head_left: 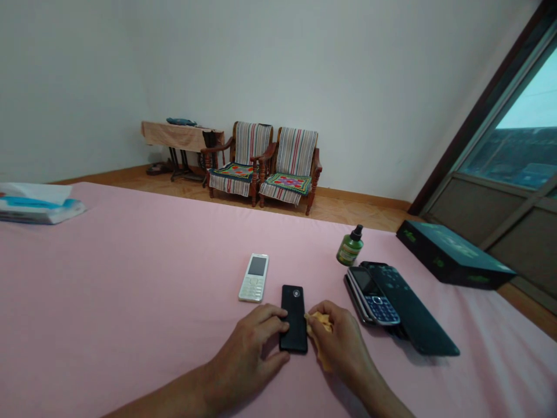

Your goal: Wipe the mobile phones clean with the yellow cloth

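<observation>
A black mobile phone (294, 328) lies back side up on the pink cloth, its round camera at the far end. My left hand (250, 345) holds it steady, fingertips over its left edge and thumb by the lower left corner. Pinched in my right hand (342, 337) is a crumpled yellow cloth (322, 320), pressed against the phone's right edge. Just beyond my left hand, a white keypad phone (255, 278) rests screen up.
To the right, a silver keypad phone (375, 297) sits beside a long dark panel (413, 310). Behind them stand a green spray bottle (349, 249) and a black box (452, 252). A tissue pack (39, 209) lies far left. Two wooden chairs (289, 168) are beyond the pink-covered surface (152, 278).
</observation>
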Demonstrator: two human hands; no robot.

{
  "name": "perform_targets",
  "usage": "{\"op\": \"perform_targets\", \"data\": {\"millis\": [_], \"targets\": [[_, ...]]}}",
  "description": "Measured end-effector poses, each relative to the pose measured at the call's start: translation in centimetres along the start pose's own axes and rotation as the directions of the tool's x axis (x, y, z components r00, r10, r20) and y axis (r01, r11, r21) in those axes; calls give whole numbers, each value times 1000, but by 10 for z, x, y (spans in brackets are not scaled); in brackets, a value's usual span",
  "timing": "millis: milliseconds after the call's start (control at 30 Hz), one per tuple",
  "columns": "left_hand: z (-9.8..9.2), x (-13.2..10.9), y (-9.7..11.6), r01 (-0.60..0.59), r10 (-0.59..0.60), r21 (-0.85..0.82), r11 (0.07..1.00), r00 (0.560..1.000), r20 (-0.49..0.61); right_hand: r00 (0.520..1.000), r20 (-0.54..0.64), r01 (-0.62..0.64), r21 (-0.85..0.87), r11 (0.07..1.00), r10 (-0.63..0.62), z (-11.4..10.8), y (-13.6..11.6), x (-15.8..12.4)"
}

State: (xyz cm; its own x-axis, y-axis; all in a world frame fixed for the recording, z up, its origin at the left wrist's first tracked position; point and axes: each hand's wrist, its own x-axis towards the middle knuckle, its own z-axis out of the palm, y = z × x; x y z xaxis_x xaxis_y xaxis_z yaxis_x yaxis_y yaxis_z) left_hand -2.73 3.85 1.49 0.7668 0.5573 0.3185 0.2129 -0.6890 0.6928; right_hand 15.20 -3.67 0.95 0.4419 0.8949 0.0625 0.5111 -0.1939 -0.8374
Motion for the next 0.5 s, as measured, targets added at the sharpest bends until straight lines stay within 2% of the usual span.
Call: {"op": "perform_targets", "data": {"millis": [233,400,500], "targets": [[4,0,1,66,-66,-28,997,998,-1,999,24,-48,45,998,47,-5,-5,-1],[4,1,-3,75,-76,-73,994,997,-17,974,89,-225,220,949,210,-4,-9,-4],[3,1,-4,64,-67,-107,992,998,-19,965,111,-262,299,918,239,-11,-14,-3]]}}
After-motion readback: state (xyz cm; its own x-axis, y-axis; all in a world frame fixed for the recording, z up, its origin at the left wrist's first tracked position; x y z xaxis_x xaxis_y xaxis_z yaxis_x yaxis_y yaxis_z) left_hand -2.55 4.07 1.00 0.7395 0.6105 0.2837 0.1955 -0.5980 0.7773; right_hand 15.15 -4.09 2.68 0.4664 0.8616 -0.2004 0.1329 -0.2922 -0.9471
